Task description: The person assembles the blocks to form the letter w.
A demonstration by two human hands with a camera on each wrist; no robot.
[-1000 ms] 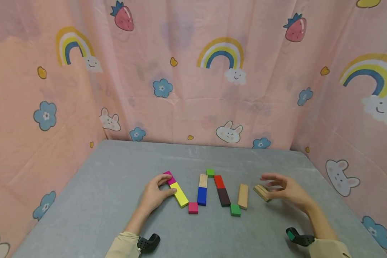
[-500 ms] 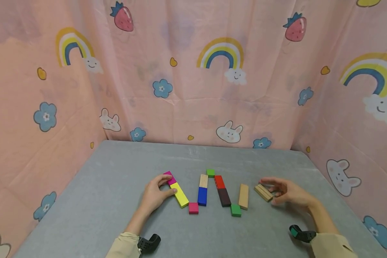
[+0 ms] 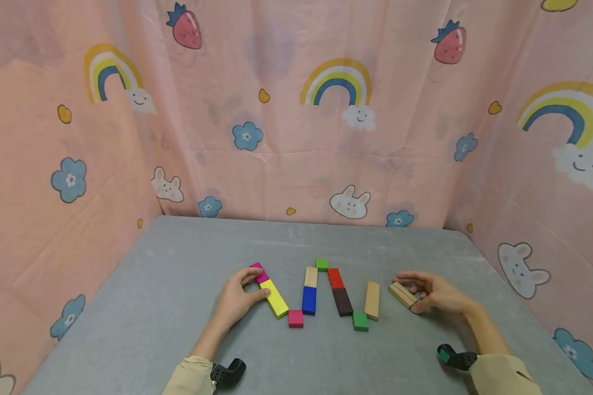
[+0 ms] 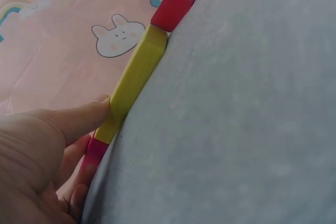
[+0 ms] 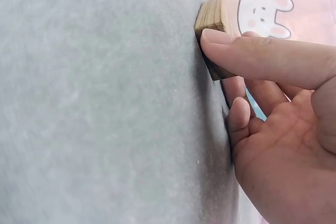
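My left hand (image 3: pixel 238 294) rests against the left end of a zigzag row of blocks. Its thumb touches the yellow block (image 3: pixel 275 301), and its fingers lie at the magenta block (image 3: pixel 262 274), partly covering it in the left wrist view. At the right, my right hand (image 3: pixel 440 294) holds a plain wooden block (image 3: pixel 402 296) with a grooved look, low at the table. The thumb sits at the near end of that wooden block (image 5: pixel 212 17); the other fingers reach toward its far end. Left of it stands another wooden block (image 3: pixel 372 300), touching a green square (image 3: pixel 360 322).
Mid-row are a pink square (image 3: pixel 295 319), a blue block (image 3: pixel 309 300), a short wooden block (image 3: pixel 311 277), a second green square (image 3: pixel 322 265), a red block (image 3: pixel 335 278) and a dark brown block (image 3: pixel 345 302). The grey table (image 3: pixel 178 258) meets a patterned pink curtain (image 3: pixel 286 164).
The right thumb has shifted from over the grooved wooden block to its near end, and the fingers have moved slightly left. The left hand and the row stay put.
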